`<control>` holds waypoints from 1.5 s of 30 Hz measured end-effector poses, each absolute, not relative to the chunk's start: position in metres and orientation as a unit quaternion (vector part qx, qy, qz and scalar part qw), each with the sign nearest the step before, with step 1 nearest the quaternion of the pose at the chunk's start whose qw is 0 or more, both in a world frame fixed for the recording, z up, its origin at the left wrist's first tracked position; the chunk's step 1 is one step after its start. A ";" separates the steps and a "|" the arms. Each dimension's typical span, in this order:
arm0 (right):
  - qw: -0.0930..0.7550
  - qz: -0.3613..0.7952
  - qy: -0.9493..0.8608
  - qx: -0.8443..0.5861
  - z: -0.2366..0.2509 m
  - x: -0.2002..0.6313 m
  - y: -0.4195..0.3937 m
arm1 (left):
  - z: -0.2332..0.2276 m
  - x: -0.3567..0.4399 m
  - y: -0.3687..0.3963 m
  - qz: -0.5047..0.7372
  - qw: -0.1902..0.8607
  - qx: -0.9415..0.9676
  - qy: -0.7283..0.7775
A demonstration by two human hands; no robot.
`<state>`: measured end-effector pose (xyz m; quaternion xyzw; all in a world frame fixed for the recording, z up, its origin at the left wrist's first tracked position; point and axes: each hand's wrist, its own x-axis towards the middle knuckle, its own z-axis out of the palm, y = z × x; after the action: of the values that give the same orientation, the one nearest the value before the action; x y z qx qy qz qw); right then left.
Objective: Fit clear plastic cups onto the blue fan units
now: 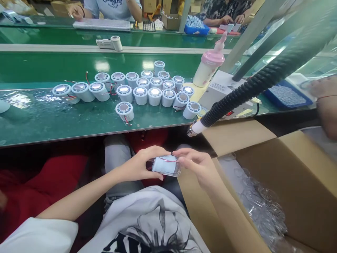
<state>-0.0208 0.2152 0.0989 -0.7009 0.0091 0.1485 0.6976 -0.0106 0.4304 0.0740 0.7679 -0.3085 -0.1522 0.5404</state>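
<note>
Over my lap, a light-blue cylinder point(165, 166) lies on its side, with a clear plastic cover point(178, 170) around at least its right end. My left hand point(147, 163) grips its left end between thumb and fingers. A thin red wire point(168, 160) runs along the top of the cylinder to the fingertips of my right hand point(196, 163). These are closed in a pinch at the wire's end, close against the cover. Similar upright cylinders point(154, 96) with ringed tops and thin wires stand grouped on the green bench point(79, 123) ahead.
A black ribbed hose point(237, 89) with a metal tip hangs at right, before a white box-shaped device point(223, 88). Near it stands a pink-lidded bottle point(209, 63). An open carton point(302, 182) holds clear plastic pieces point(263, 207). Other people work across the bench; another person's arm point(328, 109) shows at right.
</note>
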 end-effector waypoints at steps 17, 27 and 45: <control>0.566 0.080 -0.240 -0.785 0.082 -0.041 0.199 | 0.091 -0.020 0.432 -0.278 0.650 0.681 -0.191; 0.664 0.174 -0.172 -0.707 0.092 -0.041 0.203 | 0.090 -0.017 0.438 -0.194 0.596 0.715 -0.309; 0.783 0.302 -0.005 -0.545 0.089 -0.036 0.215 | 0.093 -0.013 0.442 -0.159 0.553 0.740 -0.348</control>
<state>-0.0360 0.2145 0.0890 -0.5446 -0.0046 0.3016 0.7826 -0.0130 0.4420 0.0929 0.7400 -0.3485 -0.1593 0.5528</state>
